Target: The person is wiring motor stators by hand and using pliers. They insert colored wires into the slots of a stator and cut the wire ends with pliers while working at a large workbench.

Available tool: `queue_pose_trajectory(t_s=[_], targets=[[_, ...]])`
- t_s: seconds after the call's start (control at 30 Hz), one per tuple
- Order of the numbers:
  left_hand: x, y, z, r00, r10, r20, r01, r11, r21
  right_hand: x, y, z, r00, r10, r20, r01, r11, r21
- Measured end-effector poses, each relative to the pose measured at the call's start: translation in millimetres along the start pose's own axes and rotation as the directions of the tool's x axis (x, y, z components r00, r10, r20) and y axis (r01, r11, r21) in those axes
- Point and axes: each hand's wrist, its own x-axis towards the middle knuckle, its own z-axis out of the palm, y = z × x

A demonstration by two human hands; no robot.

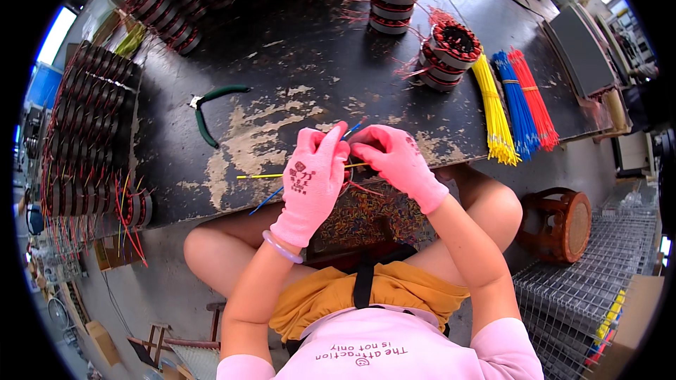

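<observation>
Both my hands wear pink gloves and meet at the near edge of a worn black workbench point(310, 63). My left hand point(315, 176) pinches thin wires: a yellow wire point(257, 176) sticks out to the left and a blue wire point(266, 201) slants down-left. My right hand point(398, 162) is closed on the same wire ends, with red wire strands point(366, 188) hanging just below. A wound motor stator sits under my hands, mostly hidden by them.
Green-handled pliers point(211, 109) lie left of centre. Bundles of yellow point(496, 112), blue point(517, 109) and red wires point(536, 98) lie at right. Wound stators point(451, 53) stand behind, more stacked point(88, 141) at left. A wooden stool point(560, 225) and wire rack point(591, 281) sit lower right.
</observation>
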Motion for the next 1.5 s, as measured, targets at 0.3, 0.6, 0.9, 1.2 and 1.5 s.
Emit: queue_pose_trajectory(t_s=[0.3, 0.6, 0.9, 1.2, 1.5], targets=[[12, -9, -14, 0.989, 0.087, 0.120, -0.083, 0.996, -0.034, -25, -7, 0, 0.811, -0.568, -0.139, 0.398, 0.710, -0.580], [21, 5, -22, 0.957, 0.212, 0.199, -0.224, 0.974, 0.038, -18, -11, -11, 0.897, -0.440, -0.048, 0.389, 0.834, -0.391], [17, 0, -2, 0.979, 0.112, 0.172, -0.103, 0.993, -0.063, -5, -9, -21, 0.995, 0.060, 0.075, -0.066, 0.995, 0.081], [13, -4, 3, 0.982, 0.117, 0.148, -0.110, 0.992, -0.054, -26, -2, -22, 0.770, -0.629, 0.106, 0.443, 0.409, -0.798], [12, -6, 1, 0.976, 0.142, 0.167, -0.136, 0.990, -0.048, -1, -16, -32, 0.876, 0.325, 0.357, -0.350, 0.937, 0.007]])
